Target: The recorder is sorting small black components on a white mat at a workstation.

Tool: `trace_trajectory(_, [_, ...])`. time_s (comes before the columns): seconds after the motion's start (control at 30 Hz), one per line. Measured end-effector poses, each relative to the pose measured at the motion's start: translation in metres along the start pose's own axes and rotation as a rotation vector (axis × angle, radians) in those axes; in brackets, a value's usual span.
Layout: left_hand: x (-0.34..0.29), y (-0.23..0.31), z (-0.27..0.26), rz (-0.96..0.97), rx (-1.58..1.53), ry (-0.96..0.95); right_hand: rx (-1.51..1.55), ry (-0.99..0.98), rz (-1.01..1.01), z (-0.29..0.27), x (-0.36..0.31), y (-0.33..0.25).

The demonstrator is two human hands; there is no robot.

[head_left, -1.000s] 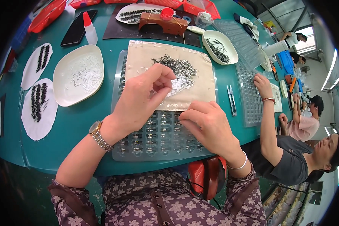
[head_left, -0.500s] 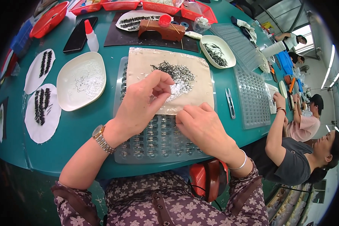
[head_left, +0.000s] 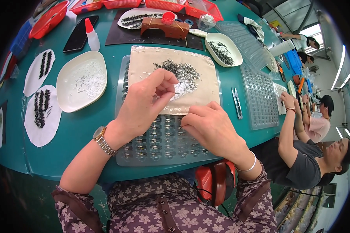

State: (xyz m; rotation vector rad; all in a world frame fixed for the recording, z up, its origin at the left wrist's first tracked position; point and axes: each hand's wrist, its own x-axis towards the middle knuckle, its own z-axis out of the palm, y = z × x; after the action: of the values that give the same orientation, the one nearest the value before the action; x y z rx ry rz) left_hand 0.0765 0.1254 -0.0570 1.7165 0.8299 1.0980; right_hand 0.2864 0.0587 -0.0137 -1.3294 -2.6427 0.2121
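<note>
My left hand [head_left: 144, 97] hovers over a beige padded board [head_left: 144, 58], its thumb and forefinger pinched on a thin dark sliver, too small to name exactly. Beneath those fingertips a pile of short white tubes [head_left: 186, 88] meets a pile of black and silver bits [head_left: 175, 70]. Fingers curled and pressed together, my right hand [head_left: 212, 126] is at the board's near edge; whatever it may hold is hidden. The board lies on a clear plastic tray [head_left: 171, 159], whose rows of pockets hold small metal-and-black parts.
To the left are a cream dish [head_left: 62, 97] of white bits and white fabric ovals [head_left: 52, 116] with black strips. A glue bottle [head_left: 92, 39], brown stand [head_left: 165, 29] and dish of dark bits [head_left: 237, 54] stand farther back. Tweezers [head_left: 237, 103] lie right; a co-worker [head_left: 303, 159] sits beyond.
The view has shifted slightly. Both hands keep nearly the same place and grip over the board. The co-worker at the right has brought both hands together over their work.
</note>
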Motion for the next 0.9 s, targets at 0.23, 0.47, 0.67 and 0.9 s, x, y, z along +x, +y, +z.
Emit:
trace_trajectory(0.23, [0.001, -0.002, 0.003, 0.001, -0.001, -0.007, -0.066, 0.042, 0.05, 0.005, -0.004, -0.008])
trace_trajectory(0.47, [-0.01, 0.003, -0.012, -0.01, 0.004, -0.007, -0.012, 0.007, 0.041, 0.008, 0.003, -0.023])
trace_trajectory(0.67, [-0.056, 0.007, -0.067, -0.001, 0.11, 0.037, 0.122, 0.055, 0.072, 0.014, 0.027, -0.094])
trace_trajectory(0.9, [-0.093, 0.061, -0.064, 0.2, -0.013, 0.073, 0.098, 0.014, 0.3, -0.029, -0.023, -0.187])
